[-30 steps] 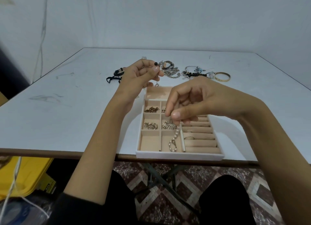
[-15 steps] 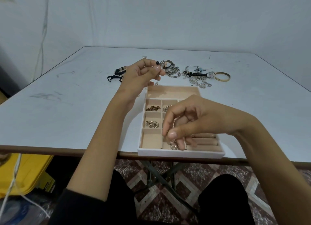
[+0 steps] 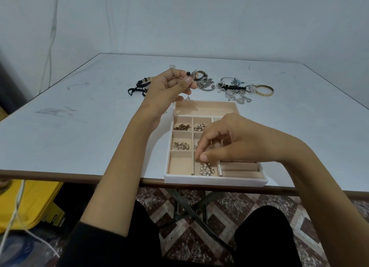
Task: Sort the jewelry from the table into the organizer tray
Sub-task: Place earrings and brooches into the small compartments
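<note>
Single head-worn wide-angle view, forward and down, close above the table [image 3: 95, 130] near edge.

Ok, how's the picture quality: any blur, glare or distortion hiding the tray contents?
Head view: even light, no glare on the table; wide-angle bowing bends its near edge; the organizer tray is sharp, but the right hand, pinching the pearl bracelet, covers its middle; the left hand holds a crisp black-beaded piece; the bottom left corner is smeared; the jewelry pile is too small to separate.
</note>
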